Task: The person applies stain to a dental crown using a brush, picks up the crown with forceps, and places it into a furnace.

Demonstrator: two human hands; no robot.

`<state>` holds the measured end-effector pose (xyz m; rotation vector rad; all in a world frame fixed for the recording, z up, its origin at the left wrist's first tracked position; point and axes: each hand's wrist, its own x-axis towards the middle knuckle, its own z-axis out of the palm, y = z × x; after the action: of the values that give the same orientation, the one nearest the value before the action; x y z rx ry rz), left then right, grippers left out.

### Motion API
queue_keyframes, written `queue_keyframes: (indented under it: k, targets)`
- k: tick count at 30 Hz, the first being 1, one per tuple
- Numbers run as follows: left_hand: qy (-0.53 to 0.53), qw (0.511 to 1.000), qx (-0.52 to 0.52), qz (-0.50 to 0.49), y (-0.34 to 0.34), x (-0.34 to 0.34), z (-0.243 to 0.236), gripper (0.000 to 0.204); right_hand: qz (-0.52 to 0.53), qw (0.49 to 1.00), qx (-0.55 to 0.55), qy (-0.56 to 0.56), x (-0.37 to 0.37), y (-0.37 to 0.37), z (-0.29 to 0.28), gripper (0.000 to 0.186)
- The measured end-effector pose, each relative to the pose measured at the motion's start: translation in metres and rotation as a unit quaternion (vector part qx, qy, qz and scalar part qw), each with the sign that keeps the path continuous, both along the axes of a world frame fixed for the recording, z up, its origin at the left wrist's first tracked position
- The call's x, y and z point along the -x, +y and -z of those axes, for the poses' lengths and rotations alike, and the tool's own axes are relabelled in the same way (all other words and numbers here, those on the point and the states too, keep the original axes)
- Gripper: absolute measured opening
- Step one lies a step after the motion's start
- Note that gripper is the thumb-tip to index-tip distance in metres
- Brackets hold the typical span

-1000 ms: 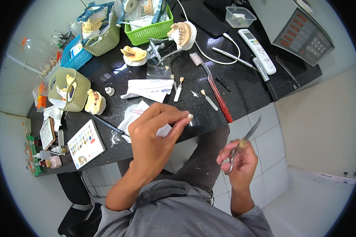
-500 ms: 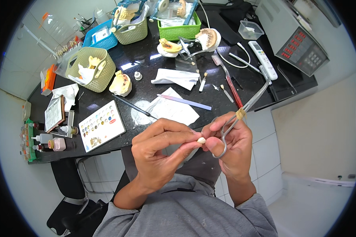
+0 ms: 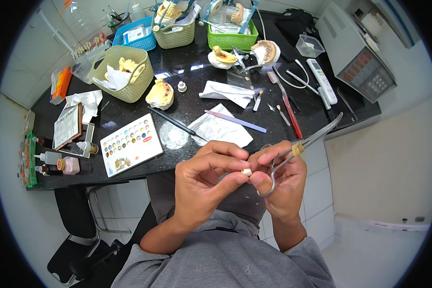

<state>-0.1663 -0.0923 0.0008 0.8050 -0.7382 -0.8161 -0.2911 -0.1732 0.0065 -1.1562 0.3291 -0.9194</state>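
Note:
Over my lap at the front of the black table, a small white tooth crown [image 3: 246, 172] sits between the fingertips of both hands. My left hand [image 3: 197, 185] pinches it between thumb and fingers. My right hand [image 3: 289, 189] has ring-handled metal forceps [image 3: 323, 128] hooked over its fingers, jaws pointing up and right, with a tan band [image 3: 297, 149] wound round the shanks. The right thumb and index finger come close to the crown; whether they touch it I cannot tell. Beyond my hands lie a white paper sheet [image 3: 233, 137], a lilac-handled tool [image 3: 237, 121] and a black-handled brush [image 3: 173, 121].
A white paint palette [image 3: 129, 161] lies left of the paper. Plaster models [image 3: 160, 94], a beige basket [image 3: 125, 91] and a green basket [image 3: 230, 41] stand farther back. On the right are a red-handled toothbrush [image 3: 288, 108], a remote control [image 3: 321, 81] and a grey furnace-like box [image 3: 355, 53].
The crown has turned in my fingertips, and a different side faces up. My left hand has moved slightly right. The whole table view has shifted as my head moved.

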Motion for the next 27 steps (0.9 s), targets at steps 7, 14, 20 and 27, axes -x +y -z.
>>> queue_keyframes:
  k: [7, 14, 20, 27]
  targets:
    - [0.111, 0.989, -0.064, 0.067, 0.017, -0.017, -0.004, 0.016, 0.055, 0.992, 0.038, 0.109, 0.031, -0.014, -0.008, 0.038]
    - [0.149, 0.982, -0.006, 0.118, 0.026, -0.030, 0.003, 0.016, 0.046, 0.956, 0.135, 0.257, 0.051, -0.022, -0.014, 0.043]
    - [0.062, 0.990, -0.069, 0.110, 0.037, -0.039, -0.011, 0.017, 0.042, 0.774, 0.512, 0.369, 0.048, -0.029, -0.049, 0.052]
    - [-0.005, 0.991, -0.106, 0.084, 0.045, -0.044, -0.020, 0.017, 0.020, 0.669, 0.645, 0.369, 0.044, -0.035, -0.072, 0.059]
